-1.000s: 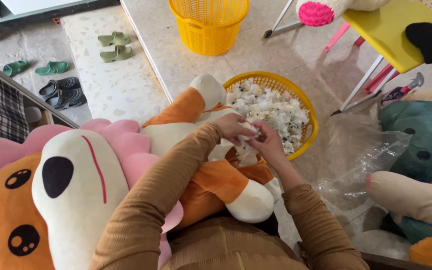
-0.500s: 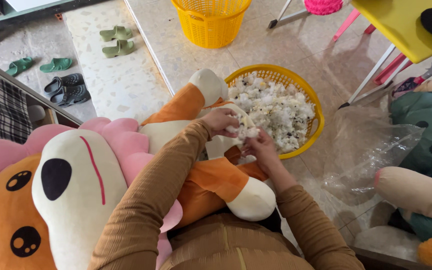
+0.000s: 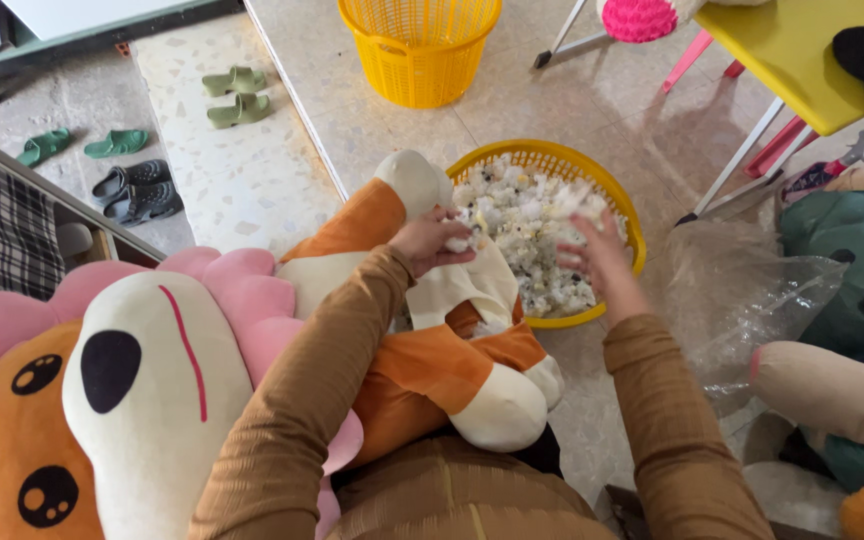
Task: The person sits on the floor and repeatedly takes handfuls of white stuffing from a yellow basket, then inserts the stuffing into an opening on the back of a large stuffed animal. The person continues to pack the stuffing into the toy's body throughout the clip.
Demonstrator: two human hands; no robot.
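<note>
I see a tall yellow plastic mesh basket point(image 3: 419, 50) on the tiled floor at the top. Left of it lie 2 pairs of green rubber sandals point(image 3: 235, 96) and 1 dark grey pair point(image 3: 139, 190). A crumpled clear plastic bag point(image 3: 752, 300) lies right, below a yellow-topped stool point(image 3: 782, 50).

Orange lion plush point(image 3: 252, 380) on lap beside stuffing-filled yellow basket point(image 3: 632, 225).

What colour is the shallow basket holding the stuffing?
Yellow. The basket shows best in the head view, with the right hand over it.
</note>
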